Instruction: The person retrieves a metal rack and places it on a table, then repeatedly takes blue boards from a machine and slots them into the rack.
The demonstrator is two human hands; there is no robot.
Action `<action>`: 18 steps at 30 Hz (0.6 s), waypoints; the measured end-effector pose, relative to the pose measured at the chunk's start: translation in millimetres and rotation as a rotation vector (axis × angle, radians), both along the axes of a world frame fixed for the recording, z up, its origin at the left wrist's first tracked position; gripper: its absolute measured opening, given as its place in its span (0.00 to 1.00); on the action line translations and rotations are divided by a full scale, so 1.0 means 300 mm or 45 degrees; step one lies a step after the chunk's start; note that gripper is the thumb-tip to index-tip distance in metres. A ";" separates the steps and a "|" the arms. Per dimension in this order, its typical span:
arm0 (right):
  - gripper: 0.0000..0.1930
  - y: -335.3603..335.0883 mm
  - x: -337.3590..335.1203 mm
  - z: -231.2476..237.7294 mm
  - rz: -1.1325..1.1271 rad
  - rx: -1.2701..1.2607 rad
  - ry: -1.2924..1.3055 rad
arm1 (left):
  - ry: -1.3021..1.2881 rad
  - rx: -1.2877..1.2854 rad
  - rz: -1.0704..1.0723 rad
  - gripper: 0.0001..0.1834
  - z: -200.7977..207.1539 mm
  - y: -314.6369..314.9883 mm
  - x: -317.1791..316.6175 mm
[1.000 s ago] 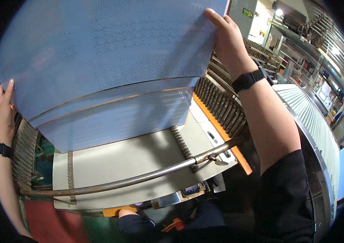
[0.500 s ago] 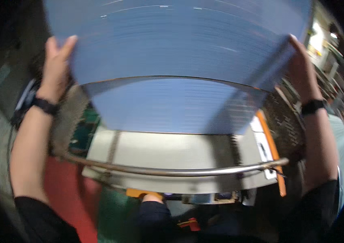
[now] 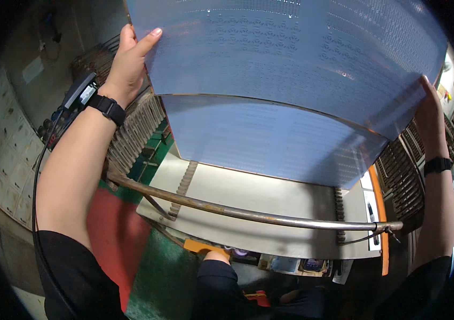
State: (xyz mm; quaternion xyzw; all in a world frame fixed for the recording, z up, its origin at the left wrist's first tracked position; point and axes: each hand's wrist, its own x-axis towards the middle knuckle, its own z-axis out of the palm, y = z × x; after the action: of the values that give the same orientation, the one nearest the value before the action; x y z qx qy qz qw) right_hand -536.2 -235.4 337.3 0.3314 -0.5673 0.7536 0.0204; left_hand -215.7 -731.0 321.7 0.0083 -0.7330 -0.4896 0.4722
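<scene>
A large, thin blue-grey panel (image 3: 269, 58) with rows of small holes or marks is raised across the upper view. My left hand (image 3: 132, 58) is closed on its left edge, thumb on the near face. At the opposite edge, my right hand (image 3: 431, 109) grips the same panel, its fingers partly hidden. Below and beyond the raised panel, a second blue-grey panel (image 3: 259, 141) stands with its lower edge at a white tabletop (image 3: 264, 192). Toothed strips, one on the left (image 3: 185, 184) and one on the right (image 3: 339, 208), run across that tabletop.
A metal bar (image 3: 248, 213) spans the front of the tabletop. Slatted racks stand at the left (image 3: 137, 128) and right (image 3: 405, 170). An orange edge (image 3: 380, 213) borders the tabletop's right side. Below lie a shelf of small items (image 3: 296, 264) and red-green flooring (image 3: 115, 224).
The view has tilted and sharpened from blur. Both hands and the raised panel now appear further right, the right side lower. Both hands still hold the panel.
</scene>
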 end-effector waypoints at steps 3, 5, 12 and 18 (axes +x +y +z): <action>0.22 0.008 -0.009 -0.004 0.008 0.012 -0.013 | 0.013 -0.059 0.058 0.27 0.004 -0.002 -0.009; 0.24 0.018 -0.027 0.001 0.106 0.029 -0.015 | 0.071 -0.060 -0.050 0.33 0.010 -0.015 -0.016; 0.17 0.087 -0.064 -0.008 0.033 0.157 0.148 | 0.086 -0.014 0.113 0.31 0.001 -0.044 -0.011; 0.18 0.154 -0.063 0.016 -0.009 -0.038 0.096 | 0.075 0.060 0.250 0.28 -0.002 -0.043 0.018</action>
State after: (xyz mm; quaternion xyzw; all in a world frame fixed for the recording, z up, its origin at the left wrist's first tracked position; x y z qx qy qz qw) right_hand -555.1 -189.3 342.2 0.3573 -0.5558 0.7490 0.0494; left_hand -210.4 -743.9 321.2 0.0767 -0.7026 -0.4583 0.5390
